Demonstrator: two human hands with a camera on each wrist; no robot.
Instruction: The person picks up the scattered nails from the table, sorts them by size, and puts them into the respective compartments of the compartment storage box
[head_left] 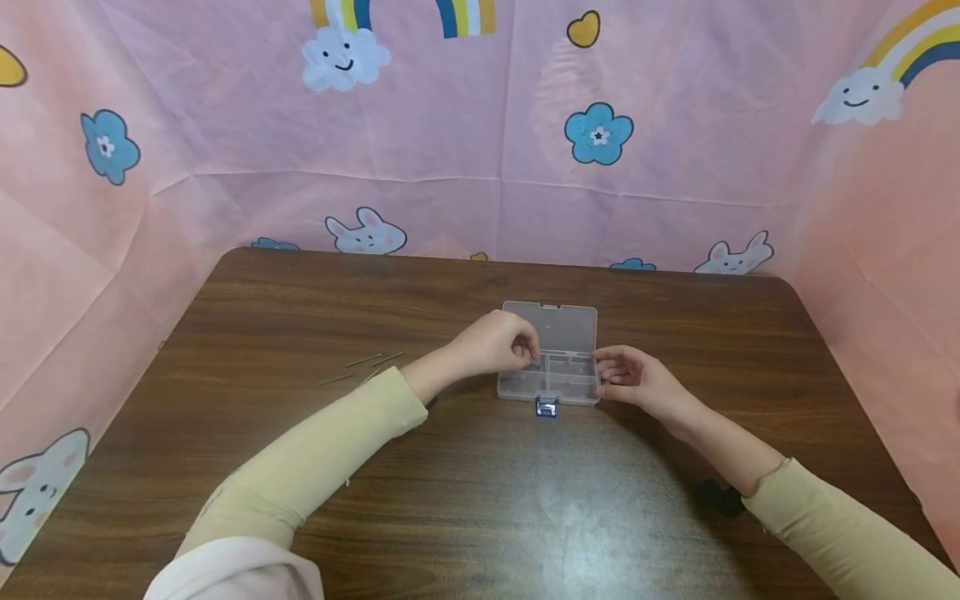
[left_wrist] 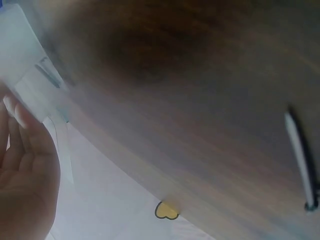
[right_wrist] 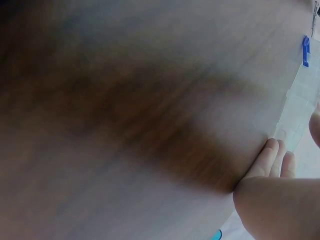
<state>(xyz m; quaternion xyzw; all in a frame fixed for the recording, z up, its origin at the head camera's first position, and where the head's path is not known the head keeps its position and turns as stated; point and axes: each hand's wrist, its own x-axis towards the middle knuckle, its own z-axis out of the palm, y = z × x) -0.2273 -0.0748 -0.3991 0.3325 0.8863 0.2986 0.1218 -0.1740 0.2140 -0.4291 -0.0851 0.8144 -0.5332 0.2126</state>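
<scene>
A clear plastic compartment box (head_left: pixel 573 385) lies on the table with its lid (head_left: pixel 558 327) raised at the back and a blue latch (head_left: pixel 547 407) at the front. My left hand (head_left: pixel 498 342) reaches over the back left compartment, thumb and forefinger bent together; I cannot tell whether they pinch anything. Inside the box, a thin grey nail (left_wrist: pixel 48 72) shows near the left fingertips. Slightly bent fingers of my right hand (head_left: pixel 648 383) touch the box's right side, the thumb by its front corner. Several nails (head_left: pixel 363 360) lie on the table left of the left wrist.
The brown wooden table (head_left: pixel 465 508) is walled at the back and sides by a pink patterned cloth (head_left: pixel 465 125). One loose nail (left_wrist: pixel 302 157) shows up close in the left wrist view, apart from the box. My left forearm (head_left: pixel 315 450) stretches across the table's left half.
</scene>
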